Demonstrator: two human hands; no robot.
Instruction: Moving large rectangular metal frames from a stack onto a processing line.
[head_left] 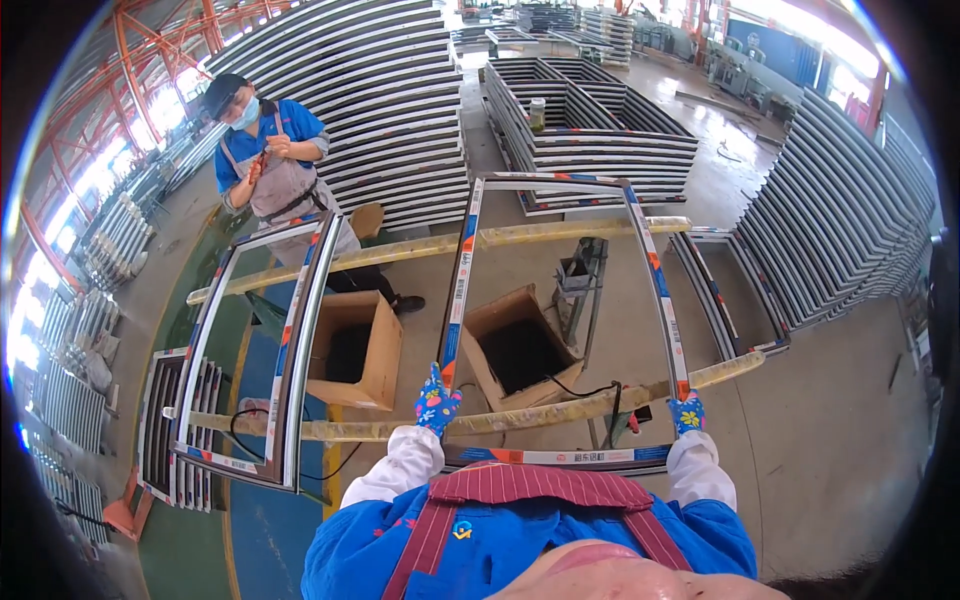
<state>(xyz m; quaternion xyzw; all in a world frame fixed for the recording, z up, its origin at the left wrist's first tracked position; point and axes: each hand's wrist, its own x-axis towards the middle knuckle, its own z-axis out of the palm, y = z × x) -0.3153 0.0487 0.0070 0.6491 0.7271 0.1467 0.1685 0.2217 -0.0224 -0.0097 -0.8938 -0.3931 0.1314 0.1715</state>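
A rectangular metal window frame point(661, 285), banded with blue, orange and white tape, lies in front of me across two yellowish wrapped bars. My left hand point(437, 402), in a blue flowered glove, is closed on its left rail close to the near corner. Gloved the same way, my right hand point(687, 412) grips the right rail near the other near corner; its fingers are partly hidden. The frame's near rail point(560, 457) runs just in front of my chest. To the left, more taped framing point(307, 330) rests over the same bars, apart from my hands.
Beneath the far bar point(540, 236) and near bar point(350, 430) stand two open cardboard boxes point(388, 355) and a metal stand point(585, 290). A black cable hangs by the near bar. Across the work stands a co-worker point(285, 165). Tall frame stacks point(840, 210) rise right and behind.
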